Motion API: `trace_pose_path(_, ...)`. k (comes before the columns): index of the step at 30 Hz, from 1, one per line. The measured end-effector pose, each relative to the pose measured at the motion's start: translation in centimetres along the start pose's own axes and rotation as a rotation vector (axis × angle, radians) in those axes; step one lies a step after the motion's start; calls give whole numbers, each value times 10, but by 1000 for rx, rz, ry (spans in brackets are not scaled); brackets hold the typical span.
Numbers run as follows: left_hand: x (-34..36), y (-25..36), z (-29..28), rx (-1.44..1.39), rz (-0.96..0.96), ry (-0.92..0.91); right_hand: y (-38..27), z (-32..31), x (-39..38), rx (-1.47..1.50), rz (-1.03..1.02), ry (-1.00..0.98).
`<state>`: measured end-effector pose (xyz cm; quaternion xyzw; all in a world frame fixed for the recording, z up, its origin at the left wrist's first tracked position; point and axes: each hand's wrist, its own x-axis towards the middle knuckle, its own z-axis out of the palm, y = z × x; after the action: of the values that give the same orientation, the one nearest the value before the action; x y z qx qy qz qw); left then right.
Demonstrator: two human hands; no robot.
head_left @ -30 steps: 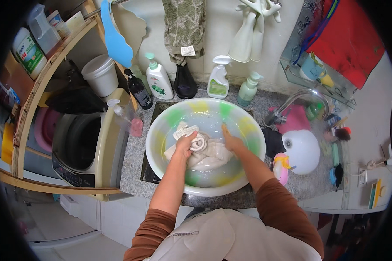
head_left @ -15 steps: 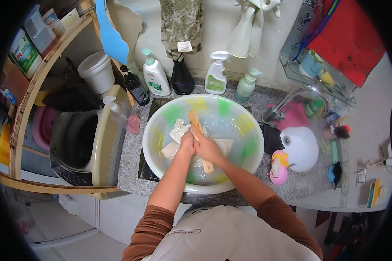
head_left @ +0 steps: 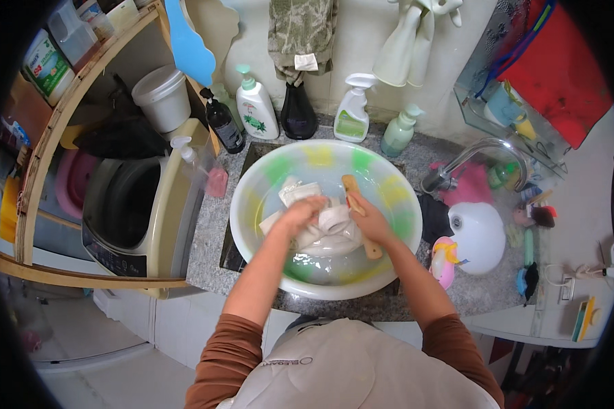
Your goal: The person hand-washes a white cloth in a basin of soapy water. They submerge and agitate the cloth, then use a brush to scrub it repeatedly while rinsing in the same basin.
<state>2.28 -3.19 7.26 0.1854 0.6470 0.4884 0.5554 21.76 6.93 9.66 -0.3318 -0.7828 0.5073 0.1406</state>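
Observation:
A white basin with green and yellow patches (head_left: 406,252) holds cloudy water and a bunched cream-white cloth (head_left: 334,238). My right hand (head_left: 370,218) is wrapped around a long wooden scrub brush (head_left: 373,248), slanted over the cloth's right side. The brush's wooden back shows; its bristles are hidden. My left hand (head_left: 304,214) is on the left part of the cloth, its fingers smeared by motion, so whether it grips the fabric is unclear. Both forearms reach in over the basin's near rim.
Pump and spray bottles (head_left: 258,109) line the counter behind the basin. A curved metal faucet (head_left: 474,160) stands right of it, near a white rounded container (head_left: 479,235) and a pink item (head_left: 443,269). An open-topped washing machine (head_left: 133,215) is at the left.
My hands, together on the brush before, are now apart. The right hand has carried the brush rightward; the left has let go and rests on the cloth. The whole view has shifted slightly.

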Motion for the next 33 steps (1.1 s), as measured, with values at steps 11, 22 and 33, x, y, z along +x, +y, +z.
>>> trace_pose_path(11,4,-29,-99,993,-93,271,12,-1,-4,113,-4,49)
trace_pose_path(22,27,-8,-21,584,202,446,17,0,2,108,11,43)
trace_pose_path(33,83,-9,-27,825,261,700,9,-10,0,24,0,83)
